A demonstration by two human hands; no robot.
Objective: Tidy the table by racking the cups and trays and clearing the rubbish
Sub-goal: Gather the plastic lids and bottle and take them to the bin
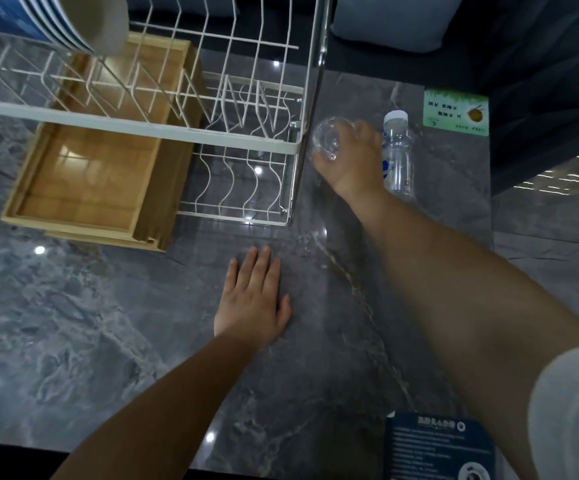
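Note:
A white wire dish rack (184,133) with two tiers stands on the grey marble table (90,323). Wooden trays (87,174) sit slotted in its lower tier at the left. A stack of paper cups with blue stripes (83,22) lies on the upper tier at the far left. My right hand (353,157) is shut on a clear glass cup (327,138), held tilted just right of the rack's end. A clear plastic water bottle (398,154) stands right behind that hand. My left hand (253,303) rests flat and open on the table in front of the rack.
A green card (456,112) lies at the far right of the table. A dark blue printed packet (440,448) sits at the near edge under my right forearm. Grey cushions (388,22) and a dark seat lie beyond the table.

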